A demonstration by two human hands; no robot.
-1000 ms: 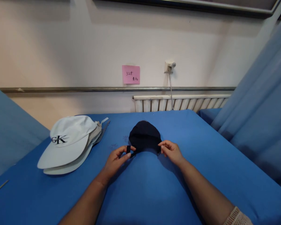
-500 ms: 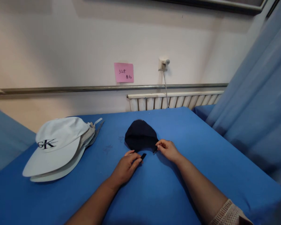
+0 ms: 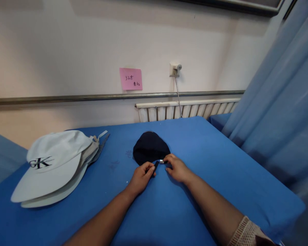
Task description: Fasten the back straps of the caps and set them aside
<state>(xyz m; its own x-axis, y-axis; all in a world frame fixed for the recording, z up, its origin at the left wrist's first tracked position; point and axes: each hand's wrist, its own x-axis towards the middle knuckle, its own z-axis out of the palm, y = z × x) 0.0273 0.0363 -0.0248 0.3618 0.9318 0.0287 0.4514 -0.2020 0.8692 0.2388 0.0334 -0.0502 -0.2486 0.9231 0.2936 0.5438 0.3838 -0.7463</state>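
A dark navy cap (image 3: 151, 147) lies on the blue-covered table, its back opening facing me. My left hand (image 3: 141, 176) pinches the free end of a dark strap (image 3: 156, 164) at the cap's back. From the other side, my right hand (image 3: 178, 168) grips the strap end that carries a small silver buckle (image 3: 161, 161). The strap's tip and the buckle sit close together between my hands; whether they touch I cannot tell.
At the left, several light caps (image 3: 53, 164) are stacked, the top one white with black letters. Behind the blue table cover (image 3: 220, 191) are a radiator (image 3: 190, 109), a metal rail, a pink note (image 3: 130, 79) and a plugged socket (image 3: 175, 70). A blue curtain (image 3: 279, 95) hangs at right.
My hands have come closer together. The right hand has brought the buckle end inward, near the strap tip in the left hand. The view has shifted slightly.
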